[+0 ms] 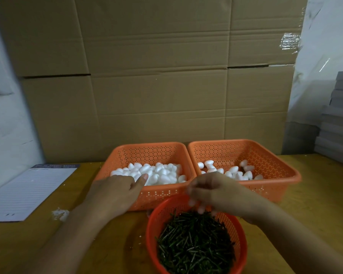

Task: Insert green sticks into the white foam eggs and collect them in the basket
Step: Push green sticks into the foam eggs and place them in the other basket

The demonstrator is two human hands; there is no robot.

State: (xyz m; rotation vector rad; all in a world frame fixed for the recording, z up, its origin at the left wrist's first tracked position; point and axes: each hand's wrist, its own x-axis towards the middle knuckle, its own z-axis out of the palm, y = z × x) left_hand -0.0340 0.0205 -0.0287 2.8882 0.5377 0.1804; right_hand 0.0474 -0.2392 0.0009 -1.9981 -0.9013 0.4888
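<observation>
The left hand (pixel 118 191) reaches, fingers relaxed, over white foam eggs (pixel 156 173); the right hand (pixel 210 191), blurred, grip indeterminate, hovers above thin green sticks (pixel 194 244).

Both forearms come up from the bottom edge and angle inward. The left hand (pixel 119 189) lies back-up, thumb stretched out to the right and pointing up, the other fingers bent down and hidden behind the knuckles; whether they hold anything cannot be told. The right hand (pixel 210 191) hangs palm-down from a bent wrist, its fingers (pixel 201 208) drooping loosely downward and blurred at the tips. The two hands are near each other but apart, the left slightly higher.
</observation>
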